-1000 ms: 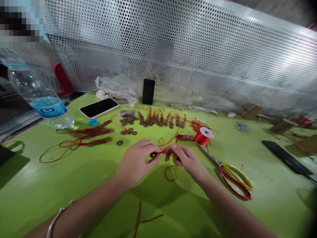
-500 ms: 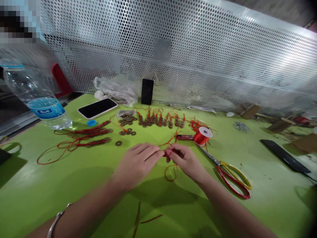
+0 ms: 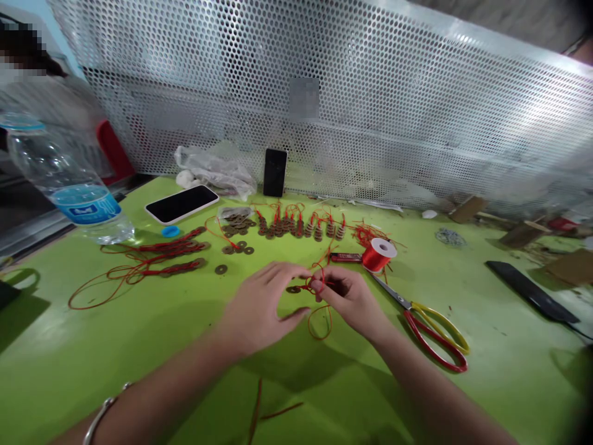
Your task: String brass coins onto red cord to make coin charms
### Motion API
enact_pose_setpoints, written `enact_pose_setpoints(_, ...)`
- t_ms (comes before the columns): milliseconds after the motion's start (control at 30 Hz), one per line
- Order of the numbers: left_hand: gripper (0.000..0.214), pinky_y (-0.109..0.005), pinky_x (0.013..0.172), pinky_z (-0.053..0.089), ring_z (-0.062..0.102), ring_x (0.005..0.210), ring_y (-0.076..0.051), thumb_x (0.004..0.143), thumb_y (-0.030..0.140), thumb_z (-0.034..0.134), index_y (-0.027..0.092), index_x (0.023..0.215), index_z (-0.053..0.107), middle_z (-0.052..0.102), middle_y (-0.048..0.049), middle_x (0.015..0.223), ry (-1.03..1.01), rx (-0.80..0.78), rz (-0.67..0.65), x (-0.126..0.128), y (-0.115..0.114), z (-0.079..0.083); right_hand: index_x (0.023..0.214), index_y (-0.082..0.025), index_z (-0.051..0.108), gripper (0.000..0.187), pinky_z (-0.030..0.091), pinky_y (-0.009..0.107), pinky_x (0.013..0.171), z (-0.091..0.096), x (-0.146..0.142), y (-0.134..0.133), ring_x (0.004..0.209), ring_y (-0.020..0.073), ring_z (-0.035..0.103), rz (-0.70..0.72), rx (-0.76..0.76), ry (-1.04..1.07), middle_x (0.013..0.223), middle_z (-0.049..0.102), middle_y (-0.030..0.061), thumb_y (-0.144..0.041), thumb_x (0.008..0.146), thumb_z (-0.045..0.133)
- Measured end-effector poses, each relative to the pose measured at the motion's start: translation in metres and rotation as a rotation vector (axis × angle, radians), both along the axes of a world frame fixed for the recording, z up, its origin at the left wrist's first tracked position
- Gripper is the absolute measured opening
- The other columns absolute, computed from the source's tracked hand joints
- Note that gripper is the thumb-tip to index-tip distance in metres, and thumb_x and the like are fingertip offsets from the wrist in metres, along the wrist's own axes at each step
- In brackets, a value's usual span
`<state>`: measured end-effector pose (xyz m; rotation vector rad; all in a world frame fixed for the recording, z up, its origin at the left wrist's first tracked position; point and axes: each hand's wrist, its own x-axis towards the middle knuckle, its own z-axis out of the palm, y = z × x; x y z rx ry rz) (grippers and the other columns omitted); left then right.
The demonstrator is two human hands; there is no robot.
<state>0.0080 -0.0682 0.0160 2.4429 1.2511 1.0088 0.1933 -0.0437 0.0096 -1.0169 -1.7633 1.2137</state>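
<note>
My right hand [image 3: 345, 296] pinches a red cord [image 3: 319, 318] between thumb and fingers, and a loop of the cord hangs below it. A bronze-coloured coin with a hole [image 3: 293, 289] dangles at the cord's left end, between my two hands. Around that coin my left hand [image 3: 264, 306] is open, thumb and fingers spread apart and not touching it as far as I can see. Behind the hands, short strings of coins [image 3: 301, 225] with red cord ends stand in a row.
Scissors [image 3: 412, 306] and a red thread spool [image 3: 380, 254] lie at right, near a black flat object [image 3: 532, 290]. Left are corded coins [image 3: 176, 266], a water bottle [image 3: 83, 191] and a phone [image 3: 183, 204]. Another phone [image 3: 275, 172] leans on the perforated metal screen [image 3: 370, 111].
My left hand has let go at the cord and opened, moving slightly left. The coin between the hands now shows. My right hand keeps its pinch in nearly the same place.
</note>
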Motion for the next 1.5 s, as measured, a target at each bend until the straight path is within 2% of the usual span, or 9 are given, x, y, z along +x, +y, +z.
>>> enact_pose_setpoints(167, 0.026, -0.033, 0.087, 0.046, 0.059, 0.097, -0.018, 0.088, 0.041, 0.044, 0.020, 0.102, 0.054, 0.063, -0.0061, 0.102, -0.582, -0.618, -0.131, 0.001, 0.008, -0.003, 0.075, -0.017, 0.061, 0.016, 0.032, 0.023, 0.052, 0.008, 0.004, -0.001, 0.056, 0.0110, 0.045, 0.022, 0.099, -0.105, 0.065, 0.056, 0.0004, -0.032, 0.080, 0.061)
enact_pose_setpoints(333, 0.024, -0.026, 0.074, 0.046, 0.057, 0.073, -0.013, 0.077, 0.040, 0.060, 0.017, 0.083, 0.062, 0.061, -0.0002, 0.075, -0.664, -0.880, -0.186, 0.003, 0.015, -0.003, 0.075, -0.016, 0.062, 0.019, 0.030, 0.023, 0.049, 0.009, 0.005, -0.001, 0.053, 0.0107, 0.042, 0.037, 0.170, -0.184, 0.062, 0.054, 0.0004, -0.033, 0.082, 0.059)
enact_pose_setpoints(500, 0.024, -0.022, 0.061, 0.039, 0.051, 0.063, -0.011, 0.075, 0.038, 0.063, 0.015, 0.081, 0.067, 0.058, 0.0011, 0.067, -0.610, -0.875, -0.115, 0.003, 0.013, -0.006, 0.076, -0.016, 0.064, 0.019, 0.036, 0.023, 0.052, 0.008, 0.004, -0.001, 0.058, 0.0126, 0.050, -0.009, 0.291, -0.229, 0.066, 0.062, 0.0032, -0.033, 0.083, 0.057)
enact_pose_setpoints(667, 0.022, -0.023, 0.062, 0.038, 0.050, 0.065, -0.012, 0.073, 0.036, 0.065, 0.015, 0.079, 0.070, 0.061, 0.0000, 0.068, -0.633, -0.843, -0.104, 0.004, 0.011, -0.007, 0.078, -0.016, 0.067, 0.015, 0.039, 0.022, 0.052, 0.004, 0.002, -0.001, 0.057, 0.0121, 0.054, -0.036, 0.372, -0.169, 0.067, 0.065, 0.0031, -0.028, 0.082, 0.059)
enact_pose_setpoints(1067, 0.022, -0.021, 0.050, 0.037, 0.047, 0.051, -0.009, 0.070, 0.037, 0.068, 0.014, 0.068, 0.069, 0.056, 0.0014, 0.054, -0.727, -0.832, -0.046, 0.008, 0.008, -0.005, 0.083, -0.016, 0.068, 0.019, 0.042, 0.022, 0.056, -0.004, 0.000, 0.002, 0.062, 0.0137, 0.057, -0.109, 0.340, -0.173, 0.072, 0.067, 0.0044, -0.027, 0.084, 0.053)
enact_pose_setpoints(1167, 0.021, -0.021, 0.048, 0.038, 0.048, 0.051, -0.009, 0.067, 0.036, 0.070, 0.015, 0.071, 0.071, 0.059, -0.0002, 0.060, -0.782, -0.798, -0.012, 0.008, 0.008, -0.006, 0.079, -0.016, 0.068, 0.020, 0.040, 0.021, 0.055, -0.011, -0.007, 0.002, 0.058, 0.0119, 0.055, -0.070, 0.339, -0.197, 0.064, 0.064, 0.0020, -0.024, 0.086, 0.050)
enact_pose_setpoints(1300, 0.018, -0.022, 0.047, 0.043, 0.051, 0.055, -0.009, 0.063, 0.034, 0.073, 0.017, 0.069, 0.073, 0.065, -0.0054, 0.086, -0.873, -0.775, 0.001, 0.008, 0.008, -0.004, 0.075, -0.017, 0.067, 0.020, 0.039, 0.019, 0.053, -0.017, -0.013, 0.000, 0.053, 0.0095, 0.051, 0.066, 0.312, -0.250, 0.063, 0.062, 0.0001, -0.018, 0.084, 0.049)
enact_pose_setpoints(1400, 0.017, -0.021, 0.047, 0.042, 0.049, 0.049, -0.009, 0.065, 0.034, 0.072, 0.017, 0.069, 0.073, 0.062, -0.0014, 0.062, -0.909, -0.810, 0.014, 0.006, 0.011, -0.003, 0.077, -0.017, 0.068, 0.018, 0.042, 0.019, 0.056, -0.016, -0.011, -0.001, 0.056, 0.0099, 0.055, 0.074, 0.231, -0.258, 0.065, 0.065, 0.0007, -0.017, 0.083, 0.051)
enact_pose_setpoints(1500, 0.018, -0.020, 0.044, 0.037, 0.044, 0.043, -0.008, 0.065, 0.035, 0.073, 0.017, 0.070, 0.073, 0.052, 0.0033, 0.043, -0.968, -0.736, 0.094, -0.001, 0.017, -0.004, 0.077, -0.015, 0.067, 0.016, 0.046, 0.020, 0.060, -0.011, -0.007, 0.001, 0.061, 0.0111, 0.060, 0.108, 0.109, -0.227, 0.068, 0.067, 0.0027, -0.020, 0.083, 0.053)
